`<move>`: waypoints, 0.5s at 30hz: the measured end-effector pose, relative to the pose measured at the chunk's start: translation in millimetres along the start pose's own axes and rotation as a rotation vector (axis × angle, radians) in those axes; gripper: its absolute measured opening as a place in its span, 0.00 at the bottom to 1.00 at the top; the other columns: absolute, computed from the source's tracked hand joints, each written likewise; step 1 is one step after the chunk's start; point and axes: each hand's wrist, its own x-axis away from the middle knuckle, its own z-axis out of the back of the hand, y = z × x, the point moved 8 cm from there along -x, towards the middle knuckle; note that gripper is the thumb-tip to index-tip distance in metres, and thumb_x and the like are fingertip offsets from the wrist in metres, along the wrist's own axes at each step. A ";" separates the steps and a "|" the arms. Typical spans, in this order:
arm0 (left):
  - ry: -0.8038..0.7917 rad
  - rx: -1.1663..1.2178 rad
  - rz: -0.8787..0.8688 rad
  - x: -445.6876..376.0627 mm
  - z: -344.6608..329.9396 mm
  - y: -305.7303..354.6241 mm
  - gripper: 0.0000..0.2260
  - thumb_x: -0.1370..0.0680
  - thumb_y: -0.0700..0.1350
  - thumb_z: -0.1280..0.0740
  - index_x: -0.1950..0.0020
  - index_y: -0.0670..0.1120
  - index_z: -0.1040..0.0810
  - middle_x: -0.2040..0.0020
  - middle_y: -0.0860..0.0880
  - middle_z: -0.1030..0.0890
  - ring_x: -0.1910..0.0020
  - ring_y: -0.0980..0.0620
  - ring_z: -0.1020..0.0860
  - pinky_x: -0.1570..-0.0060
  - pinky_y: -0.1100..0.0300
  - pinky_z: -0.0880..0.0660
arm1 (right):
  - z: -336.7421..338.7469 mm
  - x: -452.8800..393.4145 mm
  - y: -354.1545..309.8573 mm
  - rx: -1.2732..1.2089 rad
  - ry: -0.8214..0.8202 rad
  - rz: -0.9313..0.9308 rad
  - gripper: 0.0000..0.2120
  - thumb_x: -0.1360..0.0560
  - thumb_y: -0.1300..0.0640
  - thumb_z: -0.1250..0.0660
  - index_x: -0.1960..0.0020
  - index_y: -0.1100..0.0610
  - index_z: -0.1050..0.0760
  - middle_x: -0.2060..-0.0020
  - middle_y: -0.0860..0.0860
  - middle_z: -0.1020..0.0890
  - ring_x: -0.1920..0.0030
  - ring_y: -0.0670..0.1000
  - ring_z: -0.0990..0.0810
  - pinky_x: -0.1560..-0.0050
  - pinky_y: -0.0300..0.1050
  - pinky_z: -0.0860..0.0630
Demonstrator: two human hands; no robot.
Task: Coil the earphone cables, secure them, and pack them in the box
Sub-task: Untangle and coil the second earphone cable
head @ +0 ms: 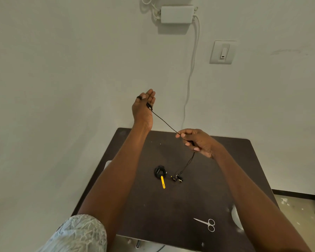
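Earphones are showing up twice: one thin black earphone cable [164, 121] is stretching tight in the air between two hands, and one black coiled earphone bundle [159, 171] is lying on the dark brown table [225, 170] with one yellow strap [162, 182] sticking out of it. The left hand [144, 106] is lifting high, fingers straight, thumb pressing the cable end against them. The right hand [196, 140] is pinching the cable lower down. The loose end with its small earbuds [177, 178] is resting just beside the bundle. One pair of small silver scissors [206, 224] is lying near the table's front edge.
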 end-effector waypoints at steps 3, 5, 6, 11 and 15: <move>-0.044 -0.136 0.019 5.0 -2.1 -10.9 0.05 0.18 0.36 0.41 0.43 0.40 0.30 0.44 0.39 0.19 0.43 0.44 0.19 0.41 0.55 0.24 | -7.0 0.2 -12.4 -0.005 -0.040 0.041 0.07 0.20 0.63 0.37 0.50 0.64 0.21 0.63 0.54 0.22 0.68 0.49 0.24 0.71 0.38 0.30; -0.088 -0.251 0.029 7.4 -2.3 -16.2 0.08 0.19 0.34 0.41 0.40 0.40 0.31 0.45 0.40 0.18 0.43 0.44 0.19 0.40 0.55 0.24 | -7.5 1.8 -21.4 0.008 -0.054 0.063 0.07 0.21 0.64 0.38 0.51 0.65 0.21 0.62 0.55 0.21 0.65 0.49 0.22 0.69 0.38 0.28; -0.119 -0.321 0.029 9.0 -2.9 -18.4 0.10 0.19 0.35 0.41 0.38 0.40 0.31 0.45 0.41 0.18 0.43 0.45 0.19 0.39 0.56 0.25 | -7.1 3.0 -25.3 0.027 -0.056 0.065 0.07 0.21 0.64 0.38 0.51 0.65 0.21 0.62 0.55 0.21 0.65 0.49 0.23 0.70 0.38 0.29; -0.280 -0.641 0.045 18.8 -6.5 -36.0 0.12 0.19 0.38 0.39 0.36 0.39 0.28 0.46 0.43 0.17 0.47 0.48 0.18 0.44 0.56 0.24 | -10.2 9.3 -48.4 0.146 -0.021 0.081 0.09 0.23 0.63 0.37 0.57 0.64 0.20 0.67 0.55 0.24 0.71 0.50 0.29 0.74 0.39 0.36; -0.424 -0.819 0.093 35.3 -16.1 -49.1 0.11 0.18 0.40 0.40 0.37 0.42 0.26 0.50 0.50 0.16 0.54 0.53 0.19 0.58 0.63 0.27 | -11.7 14.3 -73.3 0.071 0.035 0.157 0.10 0.23 0.63 0.40 0.60 0.63 0.23 0.69 0.54 0.27 0.74 0.50 0.34 0.74 0.42 0.42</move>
